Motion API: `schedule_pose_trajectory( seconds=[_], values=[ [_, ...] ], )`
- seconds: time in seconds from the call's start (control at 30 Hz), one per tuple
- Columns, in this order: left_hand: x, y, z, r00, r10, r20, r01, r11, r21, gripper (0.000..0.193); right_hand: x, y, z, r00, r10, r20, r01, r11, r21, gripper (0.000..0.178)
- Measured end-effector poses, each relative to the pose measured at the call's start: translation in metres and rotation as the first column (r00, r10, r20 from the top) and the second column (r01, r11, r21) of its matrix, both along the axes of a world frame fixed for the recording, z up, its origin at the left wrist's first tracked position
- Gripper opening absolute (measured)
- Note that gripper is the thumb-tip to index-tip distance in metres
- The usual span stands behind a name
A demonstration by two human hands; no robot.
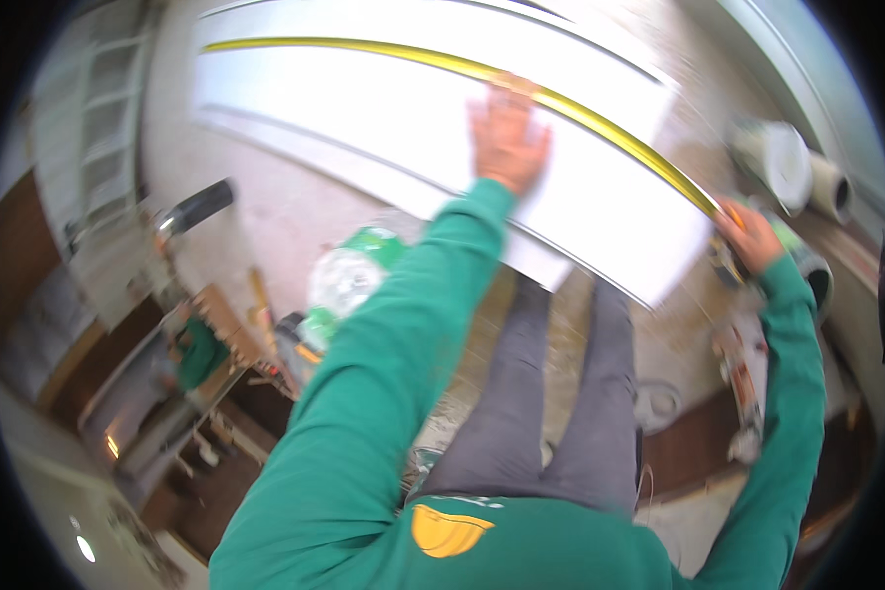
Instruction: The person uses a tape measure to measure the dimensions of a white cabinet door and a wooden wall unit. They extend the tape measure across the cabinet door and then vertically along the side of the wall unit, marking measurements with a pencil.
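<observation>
A long white panel (364,108) lies in front of me, with more white board edges showing beneath and behind it. A yellow tape measure (393,49) is drawn out along the panel from its far left end to the right. My left hand (509,143) rests flat on the panel with its fingers spread, fingertips on the tape blade. At the panel's right end, my right hand (754,239) is closed around the tape measure's near end, where a bit of orange shows. The fingers of that hand are partly hidden and slightly blurred.
Left of my left arm stand a clear plastic bundle with green parts (349,280) and a black cylindrical object (197,206). White cylindrical containers (772,162) lie at the right by the wall. A long tool (742,383) is beside my right forearm. A green-clad figure (202,354) shows at left.
</observation>
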State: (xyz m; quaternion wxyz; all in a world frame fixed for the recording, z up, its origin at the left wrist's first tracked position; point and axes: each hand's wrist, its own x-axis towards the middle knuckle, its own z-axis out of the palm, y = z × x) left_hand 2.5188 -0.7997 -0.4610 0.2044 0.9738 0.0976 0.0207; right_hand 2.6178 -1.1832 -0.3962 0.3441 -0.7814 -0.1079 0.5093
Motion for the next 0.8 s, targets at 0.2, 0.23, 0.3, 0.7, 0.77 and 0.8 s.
schedule_pose_trajectory(
  seconds=[0.2, 0.23, 0.3, 0.7, 0.77, 0.8],
  values=[
    [-0.002, -0.002, 0.015, 1.0, -0.011, -0.011, 0.011, 0.999, 0.046, 0.059, 0.007, -0.001, -0.009, 0.995, -0.064, -0.083, 0.075, 0.988, 0.133, 0.044],
    [-0.002, 0.001, 0.016, 1.0, -0.004, -0.009, 0.004, 0.999, 0.049, 0.059, 0.009, 0.001, -0.01, 0.995, -0.058, -0.078, 0.068, 0.988, 0.138, 0.044],
    [-0.002, 0.0, 0.015, 1.0, -0.001, -0.009, 0.001, 0.999, 0.038, 0.058, 0.01, 0.004, -0.007, 0.996, -0.056, -0.072, 0.065, 0.989, 0.131, 0.044],
    [0.001, -0.004, 0.013, 1.0, -0.001, -0.029, 0.003, 0.999, 0.044, 0.059, 0.011, -0.005, -0.013, 0.996, -0.08, -0.044, 0.085, 0.989, 0.124, 0.046],
    [0.003, -0.003, 0.013, 0.999, -0.006, -0.045, 0.009, 0.997, 0.076, 0.06, 0.012, 0.003, -0.008, 0.985, -0.093, -0.147, 0.111, 0.986, 0.121, 0.047],
    [0.003, 0.001, 0.013, 0.999, -0.004, -0.053, 0.009, 0.996, 0.092, 0.06, 0.017, 0.004, 0.001, 0.976, -0.099, -0.193, 0.119, 0.988, 0.094, 0.048]
  ],
)
